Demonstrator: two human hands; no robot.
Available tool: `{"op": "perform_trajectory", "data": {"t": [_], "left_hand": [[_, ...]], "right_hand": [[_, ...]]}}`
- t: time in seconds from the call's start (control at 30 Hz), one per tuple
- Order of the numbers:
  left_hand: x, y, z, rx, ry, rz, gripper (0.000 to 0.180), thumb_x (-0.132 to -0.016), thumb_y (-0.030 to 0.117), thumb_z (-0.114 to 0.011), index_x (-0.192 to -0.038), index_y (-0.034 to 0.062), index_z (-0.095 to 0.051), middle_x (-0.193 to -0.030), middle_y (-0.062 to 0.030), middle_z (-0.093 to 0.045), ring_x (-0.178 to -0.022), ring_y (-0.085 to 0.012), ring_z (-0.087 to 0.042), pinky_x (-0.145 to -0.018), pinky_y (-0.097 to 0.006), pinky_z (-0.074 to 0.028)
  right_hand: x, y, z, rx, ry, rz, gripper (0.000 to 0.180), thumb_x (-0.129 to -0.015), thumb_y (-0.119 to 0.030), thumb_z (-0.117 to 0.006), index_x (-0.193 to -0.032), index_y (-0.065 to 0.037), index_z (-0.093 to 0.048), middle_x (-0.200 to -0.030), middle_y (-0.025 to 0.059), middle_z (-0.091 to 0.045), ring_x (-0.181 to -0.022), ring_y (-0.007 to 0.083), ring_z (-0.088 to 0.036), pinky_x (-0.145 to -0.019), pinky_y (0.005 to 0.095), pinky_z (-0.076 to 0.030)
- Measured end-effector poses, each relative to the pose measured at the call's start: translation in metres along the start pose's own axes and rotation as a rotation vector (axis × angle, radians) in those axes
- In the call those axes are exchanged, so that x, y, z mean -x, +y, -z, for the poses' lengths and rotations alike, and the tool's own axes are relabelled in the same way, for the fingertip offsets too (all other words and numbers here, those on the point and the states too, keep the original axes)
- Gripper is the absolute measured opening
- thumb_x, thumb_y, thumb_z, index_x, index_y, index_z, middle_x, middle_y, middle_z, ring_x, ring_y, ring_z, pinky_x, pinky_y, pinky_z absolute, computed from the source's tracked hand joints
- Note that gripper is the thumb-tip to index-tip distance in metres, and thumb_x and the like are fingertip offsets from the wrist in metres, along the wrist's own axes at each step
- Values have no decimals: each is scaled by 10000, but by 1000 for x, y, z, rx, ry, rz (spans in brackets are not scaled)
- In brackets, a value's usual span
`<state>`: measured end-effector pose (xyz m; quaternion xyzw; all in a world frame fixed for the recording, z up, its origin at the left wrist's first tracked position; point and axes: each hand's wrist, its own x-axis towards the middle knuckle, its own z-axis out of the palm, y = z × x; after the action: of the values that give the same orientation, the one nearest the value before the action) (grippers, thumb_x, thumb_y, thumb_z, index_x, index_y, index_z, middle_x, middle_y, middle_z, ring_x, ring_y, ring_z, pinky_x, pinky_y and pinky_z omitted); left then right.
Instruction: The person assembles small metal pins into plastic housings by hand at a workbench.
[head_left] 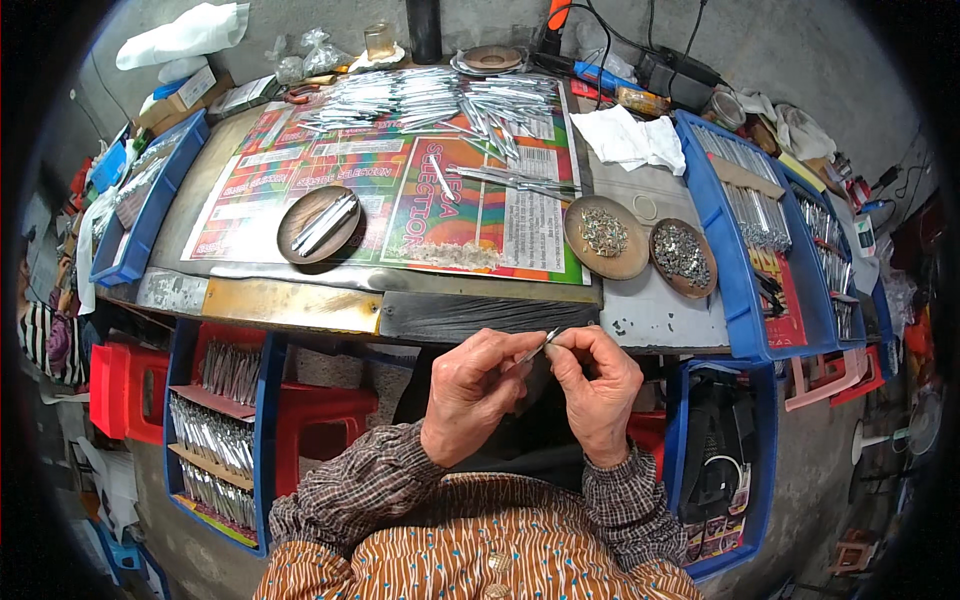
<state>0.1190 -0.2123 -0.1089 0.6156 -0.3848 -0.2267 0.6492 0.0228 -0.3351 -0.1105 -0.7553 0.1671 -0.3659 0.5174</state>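
Head view: a slim piece [552, 336], silvery and dark, is held between the fingertips of both hands, just off the near edge of the worktable [290, 304]. By the left hand [474, 388] it is gripped between thumb and forefinger, which are closed on it with no gap seen, the other fingers being curled inward. By the right hand [598, 390] its upper end is pinched between thumb and index finger, also closed together. Whether it is made of one part or two cannot be told, as most of it is covered by the fingers.

Ahead of the fingers and to the left, a few silvery rods [322, 230] are held in a brown bowl [350, 238], set on a colourful printed sheet [340, 190]. Straight ahead, at the far side of that sheet, a large pile of similar rods [430, 100] is spread. Ahead and to the right, small golden parts [603, 232] are gathered in a round dish [640, 262], and small silvery parts [682, 256] in a darker dish [695, 291] just beside it. Farther right of the fingers, upright rods are stood in a blue crate [735, 300].
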Motion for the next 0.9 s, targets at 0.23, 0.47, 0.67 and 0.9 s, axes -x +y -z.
{"op": "perform_trajectory", "data": {"t": [0.23,0.47,0.67,0.9], "left_hand": [[0,-1,-6,-15,26,-27,283,-870,-91,-539,-1133,-22,-616,-868,-26,-579,-690,-49,-531,-595,-191,-441],[-2,-2,-10,-135,34,-115,293,-857,-93,-546,-1136,-27,-603,-874,-52,-609,-710,-68,-561,-617,-217,-465],[-10,8,-15,-353,30,-247,367,-780,-86,-619,-1132,14,-601,-955,-123,-651,-800,-198,-665,-711,-282,-528],[-19,-5,-17,-505,42,-441,314,-745,-76,-647,-1041,28,-627,-905,-137,-654,-787,-290,-667,-665,-335,-549]], "right_hand": [[-1,4,1,-352,-17,-231,63,-862,-12,-662,-904,-1,-615,-802,-2,-622,-677,51,-559,-589,194,-457],[-5,5,6,-484,-106,-368,116,-887,-52,-644,-989,3,-640,-806,17,-646,-661,42,-567,-562,181,-464],[-5,4,10,-361,-124,-339,132,-890,-56,-638,-1002,13,-642,-778,7,-634,-631,41,-550,-551,179,-451],[-6,8,24,-237,-114,-231,121,-864,-6,-636,-982,11,-653,-815,-3,-629,-686,37,-554,-599,186,-460]]}}
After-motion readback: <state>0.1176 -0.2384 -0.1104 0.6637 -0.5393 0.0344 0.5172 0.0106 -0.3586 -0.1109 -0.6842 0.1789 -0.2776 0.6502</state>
